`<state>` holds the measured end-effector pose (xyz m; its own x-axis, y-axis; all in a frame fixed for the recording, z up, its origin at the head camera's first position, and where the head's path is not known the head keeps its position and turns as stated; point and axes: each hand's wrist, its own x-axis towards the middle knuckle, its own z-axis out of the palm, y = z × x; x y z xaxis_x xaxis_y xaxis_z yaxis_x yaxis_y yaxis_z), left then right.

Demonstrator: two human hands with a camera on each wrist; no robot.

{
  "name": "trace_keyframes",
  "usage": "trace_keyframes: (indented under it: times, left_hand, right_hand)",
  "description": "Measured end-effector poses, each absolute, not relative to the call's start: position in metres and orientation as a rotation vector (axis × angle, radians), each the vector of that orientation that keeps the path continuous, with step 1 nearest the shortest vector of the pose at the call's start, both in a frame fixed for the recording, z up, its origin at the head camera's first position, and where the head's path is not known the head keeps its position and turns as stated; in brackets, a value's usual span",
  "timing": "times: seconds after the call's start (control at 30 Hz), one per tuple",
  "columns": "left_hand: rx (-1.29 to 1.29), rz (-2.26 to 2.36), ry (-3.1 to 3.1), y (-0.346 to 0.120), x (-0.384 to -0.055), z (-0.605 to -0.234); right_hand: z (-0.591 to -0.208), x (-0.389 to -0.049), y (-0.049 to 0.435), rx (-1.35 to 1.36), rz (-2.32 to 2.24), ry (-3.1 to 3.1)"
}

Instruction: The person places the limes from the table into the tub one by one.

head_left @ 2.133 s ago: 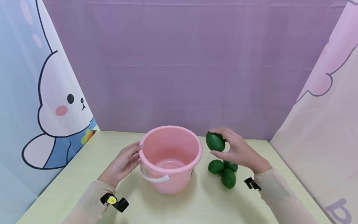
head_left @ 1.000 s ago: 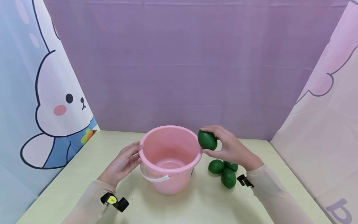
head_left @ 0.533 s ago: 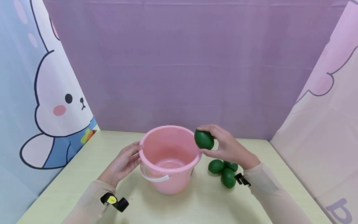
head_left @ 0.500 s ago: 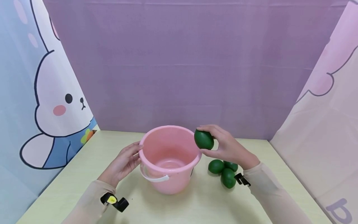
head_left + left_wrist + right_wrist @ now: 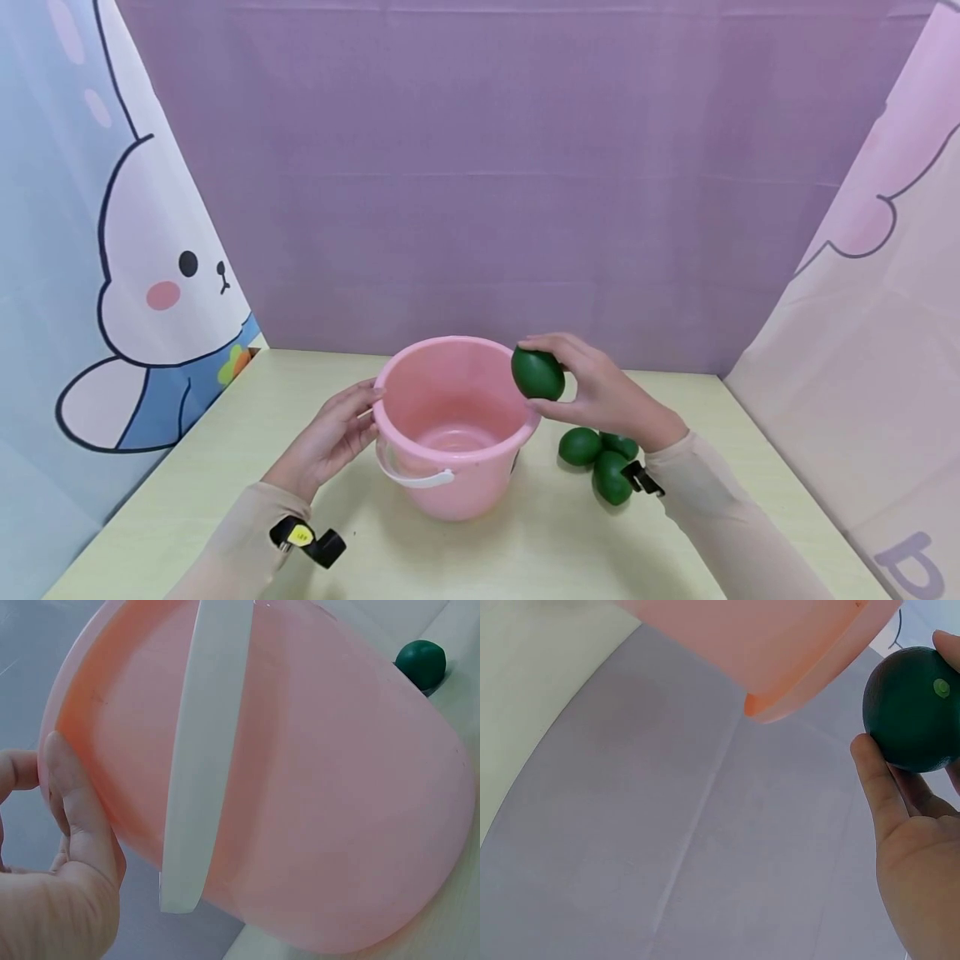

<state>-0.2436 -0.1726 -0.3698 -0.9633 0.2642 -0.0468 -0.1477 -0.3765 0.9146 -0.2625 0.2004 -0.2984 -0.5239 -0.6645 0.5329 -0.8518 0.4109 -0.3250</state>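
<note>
In the head view a pink bucket (image 5: 468,490) stands upright on the table, its white handle (image 5: 426,481) hanging down at the front. My left hand (image 5: 326,442) grips the left side of the rim; the left wrist view shows the thumb (image 5: 75,802) against the bucket under the lip. Between thumb and fingers my right hand (image 5: 603,396) holds a dark green avocado (image 5: 537,374) at the height of the bucket's right rim, overlapping it in the head view. A pale stem spot shows on this avocado (image 5: 911,709) in the right wrist view. No fruit shows inside the bucket.
Right of the bucket, three more avocados (image 5: 580,447) lie close together on the pale wooden table (image 5: 487,562), partly under the right wrist. A purple cloth (image 5: 487,183) hangs behind the table. Printed curtains (image 5: 862,375) close off both sides.
My right hand has moved left with the avocado, from above the other avocados to the bucket's right rim. The left hand and the bucket have stayed put.
</note>
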Motion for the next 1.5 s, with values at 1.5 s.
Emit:
trace_keyframes:
  times: [1.5]
  left_hand:
    - [0.140,2.391,1.603,-0.172,-0.243,-0.376]
  right_hand:
    - [-0.315,-0.268,0.179,1.355,0.874,-2.392]
